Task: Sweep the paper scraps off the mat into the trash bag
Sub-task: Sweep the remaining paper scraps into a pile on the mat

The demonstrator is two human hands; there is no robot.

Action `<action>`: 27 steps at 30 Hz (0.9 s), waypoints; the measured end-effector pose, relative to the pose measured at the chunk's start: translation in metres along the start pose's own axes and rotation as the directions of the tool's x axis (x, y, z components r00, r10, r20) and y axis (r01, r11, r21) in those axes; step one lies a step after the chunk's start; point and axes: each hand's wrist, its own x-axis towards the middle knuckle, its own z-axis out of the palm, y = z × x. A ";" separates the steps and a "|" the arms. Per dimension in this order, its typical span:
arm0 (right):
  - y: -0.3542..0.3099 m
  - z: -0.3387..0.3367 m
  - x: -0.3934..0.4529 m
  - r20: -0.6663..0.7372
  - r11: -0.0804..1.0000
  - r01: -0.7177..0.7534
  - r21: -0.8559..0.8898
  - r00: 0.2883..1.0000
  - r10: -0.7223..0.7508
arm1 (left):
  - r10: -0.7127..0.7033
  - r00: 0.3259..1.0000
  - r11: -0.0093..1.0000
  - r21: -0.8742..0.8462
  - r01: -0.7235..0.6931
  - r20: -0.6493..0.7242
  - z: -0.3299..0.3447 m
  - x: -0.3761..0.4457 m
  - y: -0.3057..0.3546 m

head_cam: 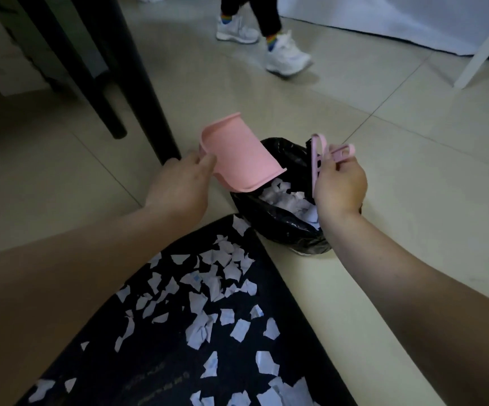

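My left hand (183, 183) grips a pink dustpan (237, 155) by its handle, tilted with its lip over the open black trash bag (284, 227). White paper scraps (288, 200) lie inside the bag. My right hand (339, 186) holds a small pink brush (319, 155) above the bag's right rim. A black mat (175, 344) lies in front of the bag on the floor. Several torn white paper scraps (216, 276) are scattered over the mat.
Black table legs (146, 83) stand on the tiled floor just left of the dustpan. A person's feet in white sneakers (287, 57) are on the floor beyond the bag. A white furniture leg (483, 45) is at the far right.
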 end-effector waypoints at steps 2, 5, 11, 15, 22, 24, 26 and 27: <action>-0.005 0.007 -0.013 0.021 0.999 0.041 -0.004 0.999 -0.040 | 0.010 1.000 1.000 -0.023 -0.010 0.004 -0.001 -0.013 -0.014; -0.019 0.019 -0.038 0.085 0.996 0.083 -0.015 0.993 -0.081 | 0.064 0.998 0.997 -0.051 -0.063 0.010 -0.004 -0.035 -0.039; -0.046 0.048 -0.110 0.289 0.977 0.212 -0.027 0.937 -0.195 | -0.045 0.995 0.950 -0.303 0.069 0.085 -0.021 -0.093 -0.088; -0.064 0.071 -0.163 0.421 0.945 0.317 -0.081 0.870 -0.256 | -0.119 0.985 0.941 -0.303 0.151 0.122 -0.019 -0.147 -0.131; -0.097 0.105 -0.257 0.687 0.902 0.422 -0.093 0.683 -0.248 | -0.357 0.910 0.899 -0.187 0.396 0.212 0.001 -0.262 -0.213; -0.096 0.120 -0.287 0.748 0.917 0.392 -0.069 0.629 -0.212 | -0.463 0.851 0.833 -0.206 0.513 0.249 0.016 -0.302 -0.235; -0.090 0.138 -0.315 0.791 0.927 0.371 -0.049 0.581 -0.191 | -0.566 0.782 0.749 -0.235 0.620 0.261 0.036 -0.343 -0.252; -0.086 0.146 -0.329 0.809 0.932 0.360 -0.043 0.560 -0.179 | -0.610 0.752 0.711 -0.247 0.658 0.248 0.048 -0.363 -0.259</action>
